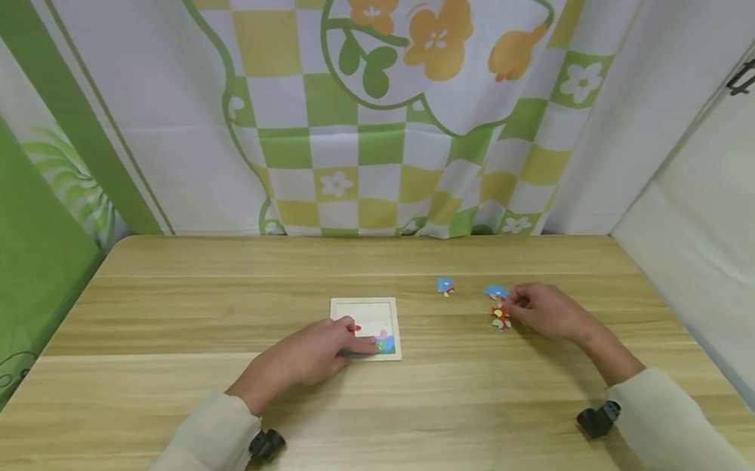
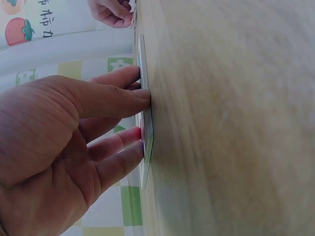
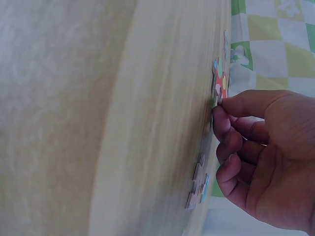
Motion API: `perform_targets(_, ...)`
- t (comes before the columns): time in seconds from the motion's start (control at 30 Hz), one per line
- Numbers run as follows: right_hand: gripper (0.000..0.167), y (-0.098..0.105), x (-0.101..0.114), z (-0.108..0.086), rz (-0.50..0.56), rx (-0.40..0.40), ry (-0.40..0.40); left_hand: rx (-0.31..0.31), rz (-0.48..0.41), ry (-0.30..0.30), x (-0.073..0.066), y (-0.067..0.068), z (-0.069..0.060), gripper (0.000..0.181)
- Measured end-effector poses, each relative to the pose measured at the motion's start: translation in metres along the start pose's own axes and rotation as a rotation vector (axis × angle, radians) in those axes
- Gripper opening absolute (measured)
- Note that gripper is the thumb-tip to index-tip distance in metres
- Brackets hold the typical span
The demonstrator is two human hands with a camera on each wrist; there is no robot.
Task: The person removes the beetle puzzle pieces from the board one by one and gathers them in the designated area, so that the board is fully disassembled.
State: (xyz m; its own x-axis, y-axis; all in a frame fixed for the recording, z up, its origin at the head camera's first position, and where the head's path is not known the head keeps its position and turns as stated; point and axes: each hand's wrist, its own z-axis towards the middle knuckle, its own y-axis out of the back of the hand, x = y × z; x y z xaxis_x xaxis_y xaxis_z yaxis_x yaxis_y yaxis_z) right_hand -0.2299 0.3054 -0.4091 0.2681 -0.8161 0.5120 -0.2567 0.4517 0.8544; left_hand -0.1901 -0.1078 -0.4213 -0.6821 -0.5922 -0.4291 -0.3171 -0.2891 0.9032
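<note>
Observed left hand (image 1: 322,351) angled forward and inward, fingers loosely extended, touching wooden puzzle tray (image 1: 394,317) beneath. Noted right hand (image 1: 546,312) turned inward, thumb and forefinger pinching red puzzle piece (image 1: 498,318). Found blue piece (image 1: 494,291) just beyond right fingertips, blue-and-red piece (image 1: 446,285) farther left, all on desk (image 1: 437,427).

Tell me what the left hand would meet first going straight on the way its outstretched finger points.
Most likely the blue-green puzzle piece in the pale frame, just ahead of the left hand in the head view, then the frame's right rim. Whether the hand touches that piece is unclear.
</note>
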Motion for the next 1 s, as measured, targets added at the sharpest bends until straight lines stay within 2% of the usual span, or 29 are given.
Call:
perform_targets(0.17,0.018,-0.0001,0.0004,-0.0003,-0.024,0.002,-0.007,0.003,0.001,0.014,-0.0008,0.0007,-0.0005,0.041)
perform_targets(0.53,0.011,-0.0008,0.0033,-0.0050,-0.038,0.038,0.000,-0.003,-0.002,-0.001,-0.0002,0.0013,-0.0014,0.042)
perform_targets(1.0,0.010,-0.0010,0.0024,-0.0064,-0.079,0.018,0.026,-0.001,-0.013,0.007,-0.0008,-0.0001,-0.0007,0.040)
